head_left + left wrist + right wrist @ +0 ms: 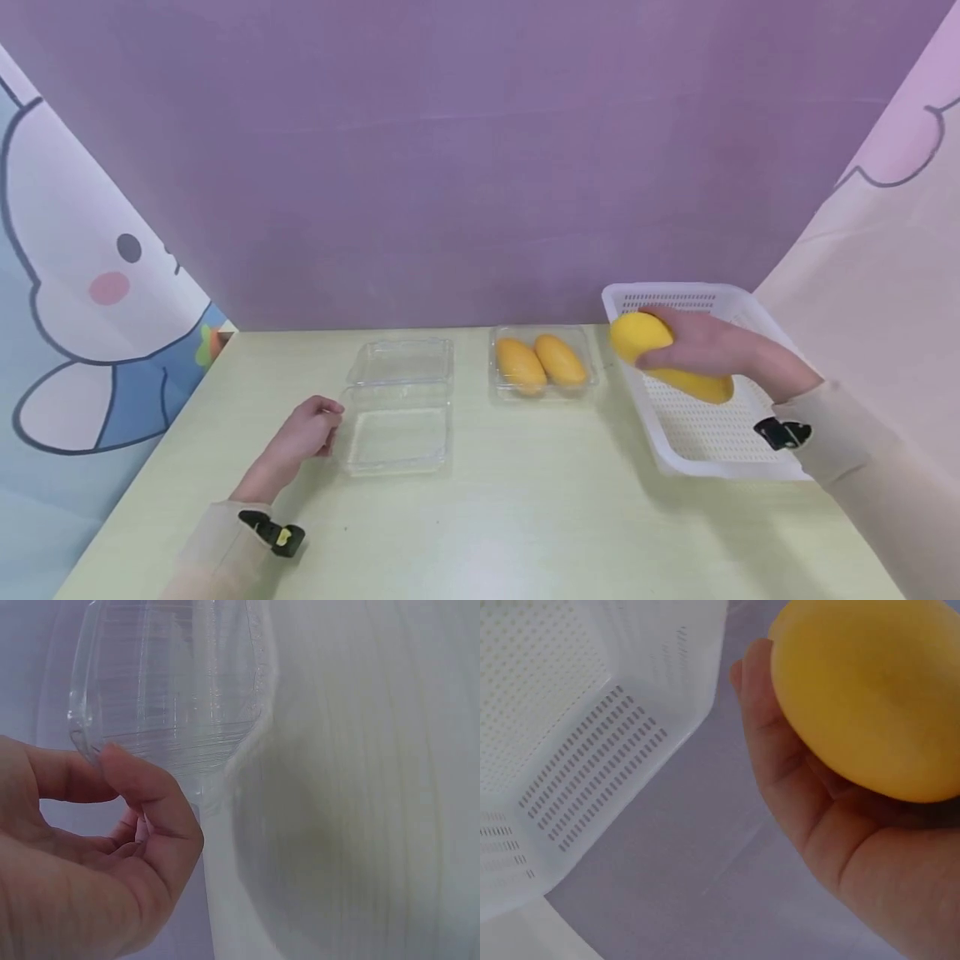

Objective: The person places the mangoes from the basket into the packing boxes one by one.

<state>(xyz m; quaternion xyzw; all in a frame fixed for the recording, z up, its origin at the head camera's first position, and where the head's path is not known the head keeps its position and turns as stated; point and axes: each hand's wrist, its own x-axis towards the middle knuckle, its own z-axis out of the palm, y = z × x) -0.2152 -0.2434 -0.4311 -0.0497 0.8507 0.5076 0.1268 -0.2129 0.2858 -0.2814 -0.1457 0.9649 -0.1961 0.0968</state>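
Observation:
My left hand (303,429) is at the left side of an open clear plastic clamshell container (400,437). In the left wrist view, thumb and forefinger pinch the corner of the container's lip (84,739). My right hand (701,342) grips a yellow mango (640,336) over the white basket, its fingers curled round the fruit, as the mango (877,697) in the right wrist view also shows. More yellow shows below that hand in the head view; I cannot tell whether it is the same mango.
The white perforated plastic basket (663,446) stands at the table's right side. Two mangoes (542,364) lie side by side in a second clear container (543,397) near the back edge. A purple wall (480,167) rises behind the pale table (480,533).

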